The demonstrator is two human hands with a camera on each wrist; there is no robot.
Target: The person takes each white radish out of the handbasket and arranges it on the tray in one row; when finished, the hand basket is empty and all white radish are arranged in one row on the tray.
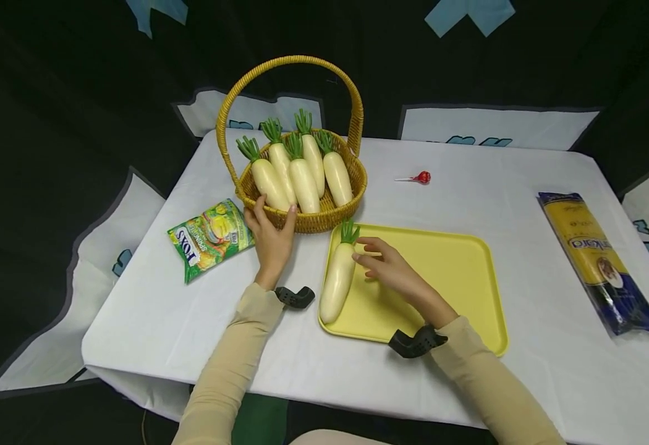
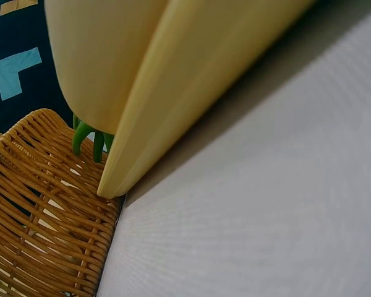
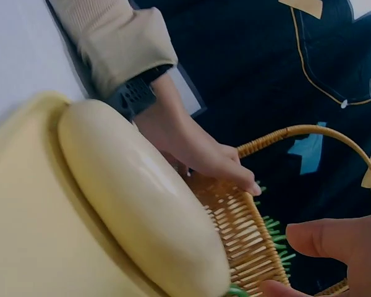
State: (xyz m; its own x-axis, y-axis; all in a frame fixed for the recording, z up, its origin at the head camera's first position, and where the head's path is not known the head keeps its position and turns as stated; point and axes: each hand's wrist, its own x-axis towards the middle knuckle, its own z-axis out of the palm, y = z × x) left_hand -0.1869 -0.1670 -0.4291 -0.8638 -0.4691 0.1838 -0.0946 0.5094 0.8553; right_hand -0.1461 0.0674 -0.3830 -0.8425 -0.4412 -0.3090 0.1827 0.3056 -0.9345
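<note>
A wicker basket (image 1: 319, 221) with a tall handle holds several white radishes (image 1: 304, 185) with green tops. My left hand (image 1: 271, 244) touches the basket's front left rim, thumb and forefinger spread apart. Another white radish (image 1: 337, 284) lies along the left side of a yellow tray (image 1: 441, 278), its green top towards the basket. Just right of that top is my right hand (image 1: 388, 269), fingers loosely bent and nothing held. The right wrist view shows the tray radish (image 3: 142, 192) close up, with the left hand (image 3: 191, 142) at the basket beyond it. The left fingertips are partly hidden.
A green Fox's candy bag (image 1: 211, 240) lies left of the basket. Behind the tray is a red lollipop (image 1: 423, 178). A yellow and blue packet (image 1: 602, 262) lies at the right on the white-covered table (image 1: 163, 334).
</note>
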